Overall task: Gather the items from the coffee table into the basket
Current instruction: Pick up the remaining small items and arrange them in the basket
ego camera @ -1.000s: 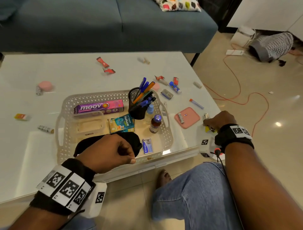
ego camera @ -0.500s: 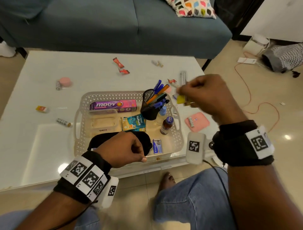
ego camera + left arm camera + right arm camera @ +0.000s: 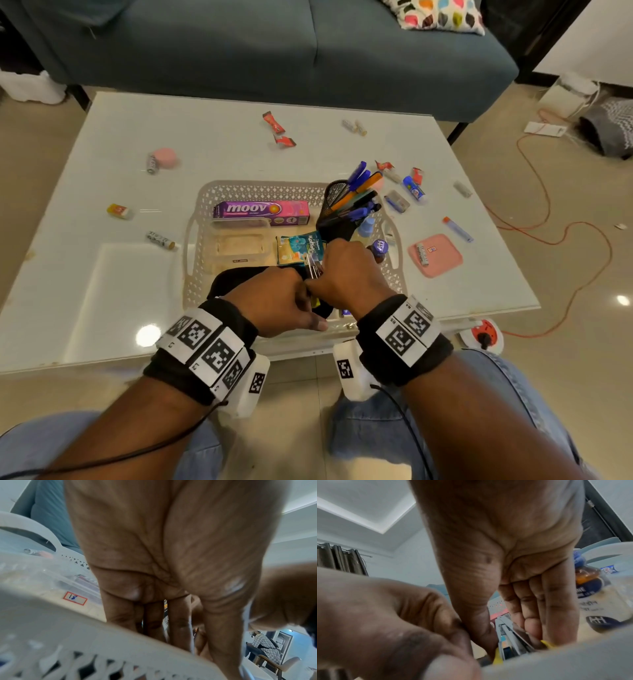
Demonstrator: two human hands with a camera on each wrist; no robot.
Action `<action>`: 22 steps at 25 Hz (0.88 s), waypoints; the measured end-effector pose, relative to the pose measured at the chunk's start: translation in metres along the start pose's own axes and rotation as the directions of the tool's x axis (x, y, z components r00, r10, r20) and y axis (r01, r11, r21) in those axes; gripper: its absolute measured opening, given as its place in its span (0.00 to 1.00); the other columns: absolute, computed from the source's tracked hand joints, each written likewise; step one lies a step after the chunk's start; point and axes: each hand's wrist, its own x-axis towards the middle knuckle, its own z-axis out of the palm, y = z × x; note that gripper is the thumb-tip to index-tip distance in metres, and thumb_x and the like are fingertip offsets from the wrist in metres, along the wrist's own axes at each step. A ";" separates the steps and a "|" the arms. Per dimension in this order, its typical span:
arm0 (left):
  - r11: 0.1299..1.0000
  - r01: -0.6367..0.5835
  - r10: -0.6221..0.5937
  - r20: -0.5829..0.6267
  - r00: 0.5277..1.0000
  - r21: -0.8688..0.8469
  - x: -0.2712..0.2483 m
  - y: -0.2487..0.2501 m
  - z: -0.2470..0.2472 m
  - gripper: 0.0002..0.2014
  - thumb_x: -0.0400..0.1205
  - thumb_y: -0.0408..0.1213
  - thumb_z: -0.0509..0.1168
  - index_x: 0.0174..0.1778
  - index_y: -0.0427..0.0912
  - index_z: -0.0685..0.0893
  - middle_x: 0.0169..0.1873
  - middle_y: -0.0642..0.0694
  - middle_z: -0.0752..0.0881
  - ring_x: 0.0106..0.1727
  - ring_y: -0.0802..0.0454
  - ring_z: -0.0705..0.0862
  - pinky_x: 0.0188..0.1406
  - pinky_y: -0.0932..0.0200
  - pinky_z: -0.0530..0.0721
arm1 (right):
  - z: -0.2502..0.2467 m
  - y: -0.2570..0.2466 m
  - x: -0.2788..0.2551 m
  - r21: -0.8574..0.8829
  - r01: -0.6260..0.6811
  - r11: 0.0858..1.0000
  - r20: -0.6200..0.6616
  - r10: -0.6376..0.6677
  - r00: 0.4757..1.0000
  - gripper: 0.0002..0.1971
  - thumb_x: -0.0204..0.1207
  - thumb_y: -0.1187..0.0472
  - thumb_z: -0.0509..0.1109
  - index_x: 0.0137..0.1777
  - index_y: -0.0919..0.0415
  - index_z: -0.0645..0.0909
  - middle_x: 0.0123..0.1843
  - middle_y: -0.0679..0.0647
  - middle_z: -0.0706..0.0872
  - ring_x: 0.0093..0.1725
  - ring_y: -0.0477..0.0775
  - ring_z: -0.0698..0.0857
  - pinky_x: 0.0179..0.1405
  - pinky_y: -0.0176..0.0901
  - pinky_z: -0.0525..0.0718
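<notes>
The white lattice basket (image 3: 246,190) sits on the glass coffee table (image 3: 102,274), near its front edge. My right hand (image 3: 317,284) holds a small metal stapler (image 3: 313,270) with yellow parts low over the basket's front. In the right wrist view the stapler (image 3: 508,639) sits between thumb and fingers. My left hand (image 3: 301,308) is curled at the basket's front rim (image 3: 120,649), fingers inside and thumb outside, touching the right hand. Inside lie a moov box (image 3: 260,210), a black pen holder (image 3: 339,212), a brown bottle (image 3: 378,248) and a black cloth (image 3: 239,277).
Loose on the table are a pink tray with a battery (image 3: 445,260), an orange-capped pen (image 3: 457,229), red wrappers (image 3: 274,122), a pink round item (image 3: 165,158), batteries (image 3: 160,240) and a yellow eraser (image 3: 118,210). A blue sofa (image 3: 274,51) stands behind.
My right hand picked the stapler up at the table's right edge, swung it left over the basket and lowered it beside my left hand. The left hand stayed at the front rim.
</notes>
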 end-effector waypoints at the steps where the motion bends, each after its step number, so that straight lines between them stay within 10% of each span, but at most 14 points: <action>1: 1.000 0.006 -0.006 0.005 1.000 0.004 0.000 0.000 -0.001 0.15 0.74 0.55 0.78 0.39 0.46 0.94 0.37 0.54 0.92 0.34 0.66 0.83 0.33 0.69 0.73 | 0.004 0.002 0.001 -0.035 0.013 0.999 0.012 -0.012 1.000 0.23 0.71 0.45 0.80 0.55 0.59 0.78 0.52 0.58 0.84 0.56 0.60 0.86 0.42 0.44 0.74; 14: 0.995 0.083 -0.085 0.043 0.995 0.064 -0.001 -0.009 -0.009 0.21 0.72 0.64 0.76 0.37 0.47 0.94 0.36 0.52 0.93 0.31 0.64 0.83 0.29 0.69 0.71 | 0.002 0.004 -0.004 -0.103 -0.007 0.995 0.082 0.016 0.997 0.31 0.73 0.37 0.79 0.66 0.58 0.78 0.60 0.56 0.85 0.61 0.58 0.86 0.46 0.46 0.76; 19: 0.999 0.039 -0.041 0.065 0.997 0.020 -0.002 -0.012 -0.009 0.21 0.72 0.63 0.76 0.35 0.45 0.93 0.36 0.50 0.93 0.39 0.56 0.89 0.33 0.67 0.75 | -0.079 0.019 -0.004 0.334 0.060 0.941 -0.024 -0.055 0.998 0.16 0.73 0.43 0.81 0.44 0.57 0.88 0.42 0.50 0.90 0.41 0.51 0.89 0.40 0.47 0.87; 22: 0.999 0.030 -0.031 0.064 0.998 0.019 -0.002 -0.011 -0.008 0.20 0.72 0.62 0.76 0.36 0.47 0.94 0.36 0.52 0.93 0.41 0.58 0.90 0.35 0.68 0.77 | -0.113 0.076 0.012 0.478 0.023 0.878 -0.266 0.119 0.957 0.15 0.73 0.44 0.81 0.39 0.56 0.87 0.37 0.53 0.92 0.38 0.51 0.92 0.41 0.48 0.90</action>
